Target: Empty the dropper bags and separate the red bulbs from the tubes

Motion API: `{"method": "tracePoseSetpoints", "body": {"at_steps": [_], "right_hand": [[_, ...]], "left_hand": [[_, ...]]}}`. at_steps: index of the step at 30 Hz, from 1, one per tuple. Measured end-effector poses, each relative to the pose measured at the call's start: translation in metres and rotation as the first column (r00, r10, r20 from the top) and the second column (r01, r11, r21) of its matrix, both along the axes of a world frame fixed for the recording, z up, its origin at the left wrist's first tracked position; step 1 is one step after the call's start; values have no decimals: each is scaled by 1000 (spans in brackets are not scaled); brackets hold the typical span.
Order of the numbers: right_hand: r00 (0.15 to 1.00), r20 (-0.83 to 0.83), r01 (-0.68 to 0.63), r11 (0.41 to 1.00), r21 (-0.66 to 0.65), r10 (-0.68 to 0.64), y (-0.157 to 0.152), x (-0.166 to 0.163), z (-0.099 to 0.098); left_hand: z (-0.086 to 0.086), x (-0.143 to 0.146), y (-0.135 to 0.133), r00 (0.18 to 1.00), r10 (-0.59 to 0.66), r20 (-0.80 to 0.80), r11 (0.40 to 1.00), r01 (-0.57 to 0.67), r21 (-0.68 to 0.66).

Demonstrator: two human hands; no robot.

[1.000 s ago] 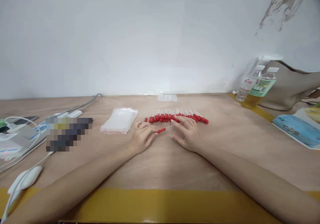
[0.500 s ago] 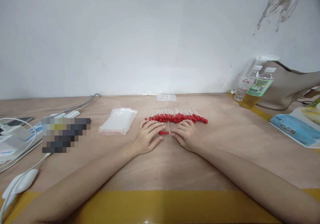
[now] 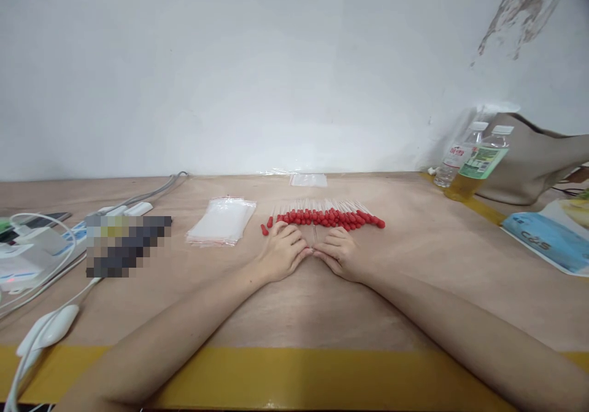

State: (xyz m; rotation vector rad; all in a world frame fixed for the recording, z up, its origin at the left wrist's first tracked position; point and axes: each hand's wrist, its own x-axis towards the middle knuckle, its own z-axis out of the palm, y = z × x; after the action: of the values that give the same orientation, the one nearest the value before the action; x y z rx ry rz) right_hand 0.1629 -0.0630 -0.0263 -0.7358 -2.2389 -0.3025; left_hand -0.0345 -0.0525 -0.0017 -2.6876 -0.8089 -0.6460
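My left hand (image 3: 286, 252) is closed, with thumb and fingers pinched together beside the right fingertips. Its fingers hide the red rubber bulb of a dropper. From the right, my right hand (image 3: 339, 252) pinches at the dropper's thin stem (image 3: 313, 250), of which only a tiny bit shows. The two sets of fingertips nearly touch. Just beyond them lies a row of red-bulbed droppers (image 3: 331, 217), thin pale stems pointing to the wall. One loose red bulb (image 3: 264, 229) sits at the row's left end. A thin clear line, perhaps a stem, runs between the hands.
Left of the row lies a stack of clear plastic bags (image 3: 221, 220); another bag (image 3: 308, 180) is near the wall. Power strips with cables (image 3: 73, 240) and a white mouse-shaped item (image 3: 55, 326) are far left. Bottles (image 3: 483, 163), a grey bag (image 3: 529, 160) and a blue packet (image 3: 543, 240) stand right.
My left hand has moved right and closed over the red bulb that lay visible between the hands. My right hand stays pinched. The view has shifted slightly.
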Motion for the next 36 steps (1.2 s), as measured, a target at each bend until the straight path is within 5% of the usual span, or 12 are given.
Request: {"method": "tracePoseSetpoints", "body": {"at_steps": [9, 19, 36], "right_hand": [[980, -16, -192, 967, 165, 197, 3, -1, 0], [965, 200, -224, 933, 282, 171, -9, 4, 17], [965, 198, -228, 928, 294, 174, -11, 14, 16]], "left_hand": [[4, 0, -5, 1000, -15, 14, 990, 17, -143], [7, -5, -6, 995, -64, 71, 930, 86, -358], [2, -14, -7, 986, -81, 148, 903, 136, -408]]}}
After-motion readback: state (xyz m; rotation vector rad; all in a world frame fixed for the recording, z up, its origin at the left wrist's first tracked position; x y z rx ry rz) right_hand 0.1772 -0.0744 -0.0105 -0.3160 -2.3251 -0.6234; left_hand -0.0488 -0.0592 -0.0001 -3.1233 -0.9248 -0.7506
